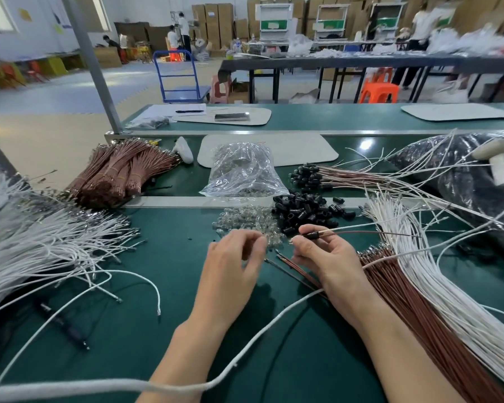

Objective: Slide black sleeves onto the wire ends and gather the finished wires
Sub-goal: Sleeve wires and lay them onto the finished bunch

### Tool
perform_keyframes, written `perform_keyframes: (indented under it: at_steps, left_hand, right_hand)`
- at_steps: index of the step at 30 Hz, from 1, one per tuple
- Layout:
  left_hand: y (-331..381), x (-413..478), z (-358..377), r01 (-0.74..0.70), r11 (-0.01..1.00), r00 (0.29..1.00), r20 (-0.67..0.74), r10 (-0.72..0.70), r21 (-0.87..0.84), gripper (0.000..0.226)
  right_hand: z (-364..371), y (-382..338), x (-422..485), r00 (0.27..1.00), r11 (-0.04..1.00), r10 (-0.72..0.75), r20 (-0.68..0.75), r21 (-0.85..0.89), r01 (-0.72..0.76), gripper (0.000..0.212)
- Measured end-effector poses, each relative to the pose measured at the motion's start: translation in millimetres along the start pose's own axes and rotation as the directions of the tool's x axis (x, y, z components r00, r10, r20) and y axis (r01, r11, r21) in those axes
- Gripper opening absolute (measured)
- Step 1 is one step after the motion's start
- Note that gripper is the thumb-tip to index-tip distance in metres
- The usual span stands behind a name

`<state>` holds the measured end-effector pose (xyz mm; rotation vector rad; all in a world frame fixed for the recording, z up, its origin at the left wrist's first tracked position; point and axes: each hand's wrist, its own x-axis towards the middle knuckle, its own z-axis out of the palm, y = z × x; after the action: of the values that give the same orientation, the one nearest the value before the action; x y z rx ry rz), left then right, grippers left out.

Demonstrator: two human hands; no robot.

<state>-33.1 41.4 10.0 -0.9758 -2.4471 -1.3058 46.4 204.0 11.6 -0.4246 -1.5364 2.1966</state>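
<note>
My right hand (pixel 323 253) pinches a black sleeve (pixel 313 235) that sits on a pair of wires, one white and one brown (pixel 361 231), running off to the right. My left hand (pixel 234 257) hovers beside it with fingers curled over the small clear bulbs (pixel 245 221); whether it holds one is hidden. A pile of loose black sleeves (pixel 306 210) lies just beyond my hands. Sleeved wires (pixel 332 175) are gathered further back. Brown wires (pixel 413 309) and white wires (pixel 437 274) fan out at the right.
The green bench (pixel 157 330) carries a big white wire bundle (pixel 26 242) at left, tied brown bundles (pixel 120 173) behind it, a clear bag of bulbs (pixel 242 170) and a dark bag (pixel 472 175) at right. A thick white cord (pixel 245 350) crosses the front.
</note>
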Motion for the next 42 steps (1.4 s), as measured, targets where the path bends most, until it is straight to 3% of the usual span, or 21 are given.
perform_keyframes:
  at_steps: [4,8,12,15,18,21,24,30,34,42]
  left_hand:
    - [-21.5,-21.7,-29.1,0.078,0.981,0.991,-0.119,-0.057,0.178,0.017]
    - [-33.0,-38.1,-39.4,0.07,0.909,0.997,0.005,-0.079,0.411,0.019]
    - [-33.1,-33.0,-36.4,0.063,0.889,0.987,0.105,-0.123,0.453,0.016]
    - [-22.5,-26.8,-27.1,0.128,0.985,0.99,0.045,-0.134,0.118,0.016]
    - [-5.0,-4.9,-9.9,0.179,0.943,0.984,0.059,-0.169,-0.281,0.023]
    - [13.1,19.6,14.2,0.223,0.822,0.975,0.14,-0.176,-0.523,0.017]
    - [20.2,27.1,33.5,0.303,0.605,0.951,0.192,-0.243,-0.737,0.018]
    - [4.8,22.1,38.5,0.362,0.389,0.928,0.288,-0.238,-0.847,0.013]
    - [7.2,23.0,38.8,0.408,0.359,0.909,0.337,-0.246,-0.839,0.025]
    - [9.6,21.1,40.6,0.403,0.399,0.911,0.321,-0.258,-0.823,0.016]
  right_hand:
    - [-1.7,0.4,2.2,1.0,0.997,0.009,-0.024,0.079,-0.007,0.027]
    - [-1.9,-1.8,0.0,1.0,0.988,0.009,0.001,0.156,-0.009,0.029]
    - [-0.6,-3.5,-0.1,1.0,0.97,0.014,-0.015,0.245,-0.01,0.026]
    - [0.0,-4.2,0.8,0.999,0.956,0.025,-0.022,0.294,-0.017,0.027]
    - [2.4,-4.1,2.8,0.999,0.945,0.031,-0.036,0.325,-0.018,0.027]
    - [1.5,-2.9,3.8,0.998,0.945,0.024,-0.053,0.328,-0.006,0.026]
    - [-0.1,-1.0,6.0,0.997,0.941,0.027,-0.066,0.339,-0.003,0.028]
    - [-1.6,2.7,9.1,0.998,0.951,0.03,-0.057,0.308,-0.011,0.03]
    - [-1.9,3.4,9.0,0.999,0.958,0.009,-0.043,0.287,0.004,0.03]
    - [1.5,2.5,7.5,1.0,0.976,-0.017,-0.025,0.215,0.022,0.018]
